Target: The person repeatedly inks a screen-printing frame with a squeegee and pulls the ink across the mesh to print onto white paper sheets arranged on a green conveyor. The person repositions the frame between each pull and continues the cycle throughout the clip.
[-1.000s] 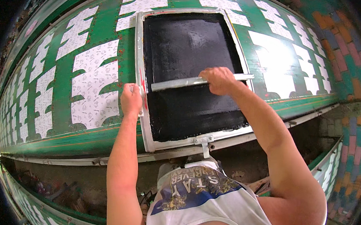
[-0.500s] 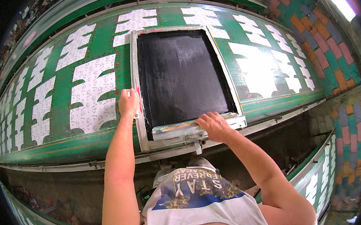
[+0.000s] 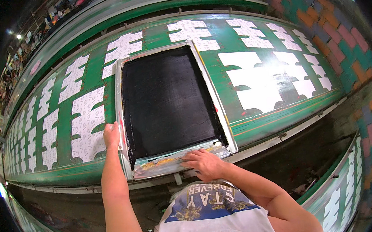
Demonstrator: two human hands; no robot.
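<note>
A rectangular screen frame (image 3: 215,99) with a glossy black inked surface (image 3: 165,100) lies on the long green table, among white cloth pieces (image 3: 87,123). My left hand (image 3: 112,134) is closed on the left side of the frame, by its lower half; exactly what its fingers grip there is partly hidden. Along the frame's near end lies the squeegee (image 3: 159,165), streaked pale and yellow. My right hand (image 3: 202,164) rests on that bar toward its right part, fingers spread and slightly bent.
The green table (image 3: 251,120) carries rows of cut white pieces (image 3: 288,37) on both sides. A metal rail (image 3: 282,137) runs along its near edge. Parallel tables stand beyond and behind me (image 3: 341,182). Coloured bricks (image 3: 349,40) show at the right, clutter at the far left.
The squeegee went from mid-screen to the near end, my right hand with it, whose fingers have loosened. The view has turned, so the frame sits further left and lower in the picture.
</note>
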